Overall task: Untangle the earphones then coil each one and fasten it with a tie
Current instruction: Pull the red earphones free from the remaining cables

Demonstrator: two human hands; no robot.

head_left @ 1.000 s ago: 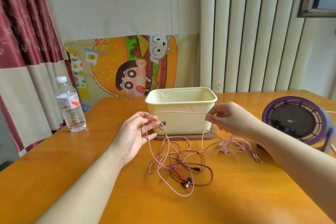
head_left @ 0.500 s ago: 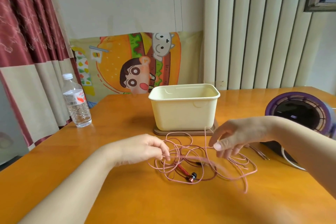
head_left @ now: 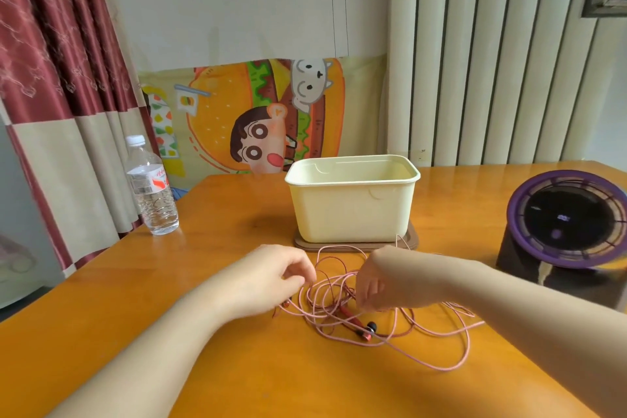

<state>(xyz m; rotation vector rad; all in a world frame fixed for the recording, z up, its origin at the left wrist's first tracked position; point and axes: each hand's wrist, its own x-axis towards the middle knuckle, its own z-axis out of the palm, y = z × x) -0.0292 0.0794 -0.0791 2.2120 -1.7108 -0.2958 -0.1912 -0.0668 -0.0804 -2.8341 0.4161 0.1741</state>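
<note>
At the middle of the tabletop (head_left: 217,224), earphones (head_left: 334,307): lowered from the air, still tangled.
Left hand (head_left: 268,276): pinching a strand.
Right hand (head_left: 375,282): fingers curled; grip unclear.

We see pink braided earphones (head_left: 339,316) with a dark red strand and a red-and-black earbud (head_left: 368,331) on our orange desk (head_left: 305,383). The bin (head_left: 351,214) is cream, its base (head_left: 411,241) brown; the fan (head_left: 570,220) black with a purple rim; the curtain (head_left: 51,78) checked maroon and beige; the bottle (head_left: 152,193) clear, white-capped.

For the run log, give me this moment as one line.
stage: untangling | left hand: pinches earphones | right hand: in tangle, grip unclear | earphones: tangled on table
</note>
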